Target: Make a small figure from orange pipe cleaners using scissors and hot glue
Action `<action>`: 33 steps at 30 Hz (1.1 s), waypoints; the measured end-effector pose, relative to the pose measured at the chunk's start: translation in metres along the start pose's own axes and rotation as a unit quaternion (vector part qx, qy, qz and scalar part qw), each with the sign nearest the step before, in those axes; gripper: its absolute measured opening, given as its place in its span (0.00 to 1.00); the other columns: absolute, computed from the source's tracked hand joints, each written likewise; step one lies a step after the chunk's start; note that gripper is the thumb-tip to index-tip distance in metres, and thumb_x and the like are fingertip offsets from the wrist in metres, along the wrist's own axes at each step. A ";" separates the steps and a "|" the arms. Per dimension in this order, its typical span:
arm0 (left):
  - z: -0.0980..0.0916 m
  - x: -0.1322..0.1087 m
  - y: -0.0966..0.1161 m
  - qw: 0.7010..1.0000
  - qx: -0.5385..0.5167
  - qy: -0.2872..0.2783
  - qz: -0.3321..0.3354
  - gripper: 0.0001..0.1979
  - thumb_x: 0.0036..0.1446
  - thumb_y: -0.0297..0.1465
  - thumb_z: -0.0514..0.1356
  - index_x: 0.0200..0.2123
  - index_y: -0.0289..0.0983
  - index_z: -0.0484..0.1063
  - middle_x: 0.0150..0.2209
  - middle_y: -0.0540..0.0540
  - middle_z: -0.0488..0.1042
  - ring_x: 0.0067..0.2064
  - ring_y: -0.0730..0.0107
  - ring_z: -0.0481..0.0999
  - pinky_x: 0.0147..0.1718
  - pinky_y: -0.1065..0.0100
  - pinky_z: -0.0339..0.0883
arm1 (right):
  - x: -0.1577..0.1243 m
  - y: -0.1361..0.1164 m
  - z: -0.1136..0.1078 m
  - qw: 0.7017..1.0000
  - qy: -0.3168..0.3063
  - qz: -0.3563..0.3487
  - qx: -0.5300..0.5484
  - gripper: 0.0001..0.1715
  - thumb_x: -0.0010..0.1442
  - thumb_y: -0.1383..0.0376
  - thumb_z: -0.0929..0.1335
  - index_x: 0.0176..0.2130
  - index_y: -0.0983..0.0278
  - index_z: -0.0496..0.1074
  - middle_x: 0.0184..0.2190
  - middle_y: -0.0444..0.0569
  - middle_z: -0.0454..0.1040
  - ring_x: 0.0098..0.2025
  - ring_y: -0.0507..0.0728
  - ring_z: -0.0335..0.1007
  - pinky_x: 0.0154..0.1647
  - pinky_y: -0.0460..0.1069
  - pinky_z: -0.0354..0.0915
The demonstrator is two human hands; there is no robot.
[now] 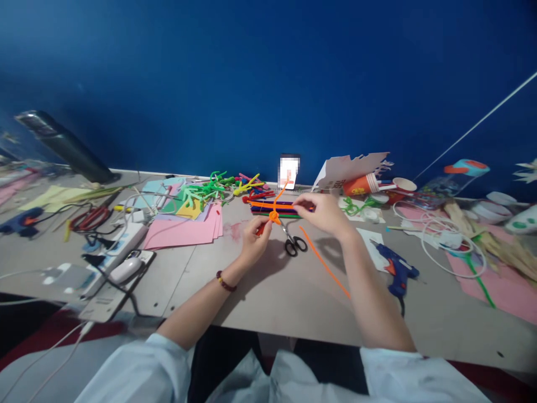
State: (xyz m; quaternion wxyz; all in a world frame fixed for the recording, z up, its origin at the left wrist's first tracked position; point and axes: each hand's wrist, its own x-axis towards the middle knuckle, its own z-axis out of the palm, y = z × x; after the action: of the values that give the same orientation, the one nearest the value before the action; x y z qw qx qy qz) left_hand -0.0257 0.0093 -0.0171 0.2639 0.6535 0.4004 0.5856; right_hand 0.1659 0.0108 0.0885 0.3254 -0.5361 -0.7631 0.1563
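Observation:
My left hand (pixel 254 238) pinches an orange pipe cleaner (pixel 274 217) twisted into a small knot, with one strand rising from it toward the back. To its right, my right hand (pixel 325 212) has its fingers closed at the end of an orange strand (pixel 289 207); the exact grip is partly hidden. Behind and under the hands lies a bundle of dark and coloured pipe cleaners (pixel 274 212). Black-handled scissors (pixel 295 245) rest on the table just below the knot. A loose orange pipe cleaner (pixel 325 263) stretches beside my right forearm.
Green, yellow and red pipe cleaner shapes (pixel 213 187) lie at the back left, near pink paper sheets (pixel 182 230). A phone (pixel 288 170) leans against the blue wall. On the right are a blue glue gun (pixel 397 271) and paper cups (pixel 361 184). A power strip (pixel 119 252) sits left.

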 end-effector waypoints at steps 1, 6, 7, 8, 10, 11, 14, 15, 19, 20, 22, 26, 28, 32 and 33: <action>0.000 0.000 0.001 1.000 0.007 0.003 0.011 0.09 0.59 0.35 0.56 0.32 0.37 0.72 0.28 0.48 0.71 0.29 0.73 0.68 0.28 0.70 0.61 | -0.001 -0.006 0.005 1.000 -0.020 -0.012 -0.001 0.08 0.56 0.64 0.66 0.34 0.61 0.75 0.32 0.47 0.78 0.31 0.55 0.71 0.33 0.48 0.64; 0.000 0.001 0.006 0.999 0.024 0.013 0.042 0.08 0.59 0.34 0.56 0.31 0.37 0.72 0.26 0.48 0.71 0.27 0.74 0.68 0.27 0.71 0.61 | -0.002 -0.021 0.023 0.995 -0.046 -0.052 -0.074 0.09 0.57 0.67 0.66 0.37 0.60 0.76 0.36 0.48 0.78 0.38 0.57 0.73 0.37 0.49 0.63; 0.000 0.002 0.006 0.999 0.025 0.014 0.045 0.08 0.59 0.34 0.56 0.31 0.37 0.72 0.26 0.49 0.71 0.27 0.74 0.68 0.27 0.71 0.61 | -0.001 -0.022 0.025 0.993 -0.046 -0.064 -0.093 0.10 0.58 0.68 0.65 0.37 0.61 0.76 0.37 0.49 0.78 0.39 0.57 0.72 0.37 0.49 0.62; 0.000 0.002 0.006 0.999 0.026 0.014 0.046 0.09 0.59 0.34 0.56 0.30 0.37 0.71 0.26 0.49 0.71 0.27 0.74 0.67 0.27 0.71 0.60 | -0.001 -0.022 0.027 0.990 -0.045 -0.079 -0.111 0.10 0.58 0.68 0.65 0.37 0.61 0.76 0.37 0.49 0.78 0.40 0.58 0.72 0.37 0.49 0.62; -0.001 0.002 0.006 0.999 0.028 0.010 0.046 0.08 0.59 0.34 0.56 0.30 0.37 0.71 0.26 0.49 0.71 0.27 0.74 0.67 0.27 0.71 0.60 | 0.000 -0.020 0.029 0.982 -0.041 -0.114 -0.143 0.10 0.60 0.68 0.64 0.36 0.62 0.76 0.37 0.50 0.78 0.41 0.58 0.72 0.37 0.49 0.61; -0.001 0.002 0.006 0.999 0.028 0.008 0.044 0.08 0.59 0.34 0.56 0.31 0.37 0.71 0.26 0.49 0.71 0.27 0.74 0.67 0.27 0.71 0.60 | 0.001 -0.019 0.031 0.978 -0.039 -0.130 -0.156 0.10 0.60 0.68 0.64 0.36 0.63 0.76 0.36 0.51 0.78 0.40 0.58 0.72 0.37 0.49 0.61; -0.001 0.002 0.004 0.999 0.025 0.006 0.032 0.09 0.59 0.34 0.56 0.31 0.36 0.72 0.26 0.49 0.71 0.27 0.74 0.67 0.27 0.71 0.60 | 0.002 -0.014 0.036 0.969 -0.031 -0.164 -0.184 0.11 0.61 0.68 0.63 0.36 0.65 0.76 0.35 0.52 0.78 0.38 0.58 0.71 0.36 0.49 0.59; -0.001 0.002 0.003 0.999 0.023 0.007 0.025 0.09 0.59 0.34 0.56 0.31 0.36 0.72 0.27 0.48 0.71 0.28 0.74 0.67 0.27 0.71 0.60 | 0.002 -0.013 0.037 0.966 -0.029 -0.170 -0.190 0.12 0.62 0.68 0.63 0.35 0.65 0.76 0.34 0.52 0.78 0.38 0.58 0.71 0.35 0.49 0.58; -0.001 0.000 0.001 1.000 0.022 0.005 0.002 0.10 0.59 0.36 0.55 0.31 0.36 0.72 0.28 0.48 0.71 0.29 0.73 0.67 0.29 0.71 0.60 | 0.003 -0.011 0.040 0.964 -0.026 -0.179 -0.193 0.12 0.62 0.67 0.63 0.34 0.65 0.76 0.33 0.52 0.78 0.36 0.57 0.70 0.34 0.49 0.57; -0.001 0.000 0.001 1.000 0.022 0.005 -0.001 0.11 0.59 0.36 0.55 0.32 0.36 0.72 0.28 0.48 0.71 0.29 0.73 0.67 0.29 0.71 0.60 | 0.003 -0.011 0.040 0.965 -0.026 -0.180 -0.189 0.13 0.62 0.67 0.63 0.34 0.64 0.76 0.33 0.52 0.78 0.36 0.57 0.70 0.34 0.49 0.56; -0.001 0.000 0.000 1.000 0.023 0.005 -0.003 0.11 0.59 0.37 0.55 0.31 0.36 0.72 0.28 0.48 0.71 0.29 0.72 0.67 0.29 0.70 0.60 | 0.003 -0.011 0.039 0.966 -0.026 -0.181 -0.184 0.13 0.62 0.67 0.63 0.33 0.64 0.76 0.32 0.51 0.77 0.36 0.57 0.69 0.34 0.49 0.56; -0.001 0.000 0.000 1.000 0.021 0.005 -0.004 0.11 0.59 0.37 0.55 0.31 0.36 0.72 0.28 0.48 0.70 0.29 0.73 0.66 0.29 0.70 0.59 | 0.004 -0.010 0.038 0.964 -0.028 -0.184 -0.188 0.12 0.62 0.68 0.63 0.33 0.64 0.76 0.32 0.51 0.78 0.36 0.57 0.69 0.34 0.49 0.56; -0.001 0.000 0.001 1.000 0.016 0.004 -0.006 0.11 0.59 0.36 0.55 0.31 0.36 0.72 0.28 0.48 0.70 0.29 0.73 0.66 0.29 0.70 0.59 | 0.004 -0.010 0.039 0.962 -0.030 -0.188 -0.196 0.12 0.62 0.68 0.63 0.33 0.65 0.75 0.32 0.51 0.78 0.36 0.57 0.69 0.33 0.49 0.55; 0.000 0.000 0.004 1.000 0.015 0.004 -0.005 0.10 0.59 0.36 0.55 0.30 0.36 0.71 0.27 0.48 0.70 0.28 0.73 0.66 0.28 0.70 0.59 | 0.005 -0.009 0.042 0.956 -0.030 -0.200 -0.213 0.12 0.62 0.68 0.63 0.32 0.66 0.74 0.31 0.51 0.77 0.35 0.57 0.69 0.33 0.49 0.54; 0.000 0.000 0.005 1.000 0.014 0.004 -0.003 0.10 0.59 0.36 0.55 0.30 0.36 0.71 0.26 0.49 0.70 0.28 0.73 0.66 0.28 0.70 0.59 | 0.006 -0.009 0.044 0.954 -0.028 -0.203 -0.218 0.12 0.62 0.68 0.63 0.32 0.66 0.74 0.31 0.51 0.77 0.35 0.57 0.68 0.33 0.49 0.54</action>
State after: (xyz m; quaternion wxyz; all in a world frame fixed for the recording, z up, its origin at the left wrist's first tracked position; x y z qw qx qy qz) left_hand -0.0249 0.0068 -0.0129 0.2546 0.6538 0.4115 0.5818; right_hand 0.1293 0.0173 0.0634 0.2040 -0.4226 -0.8804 -0.0679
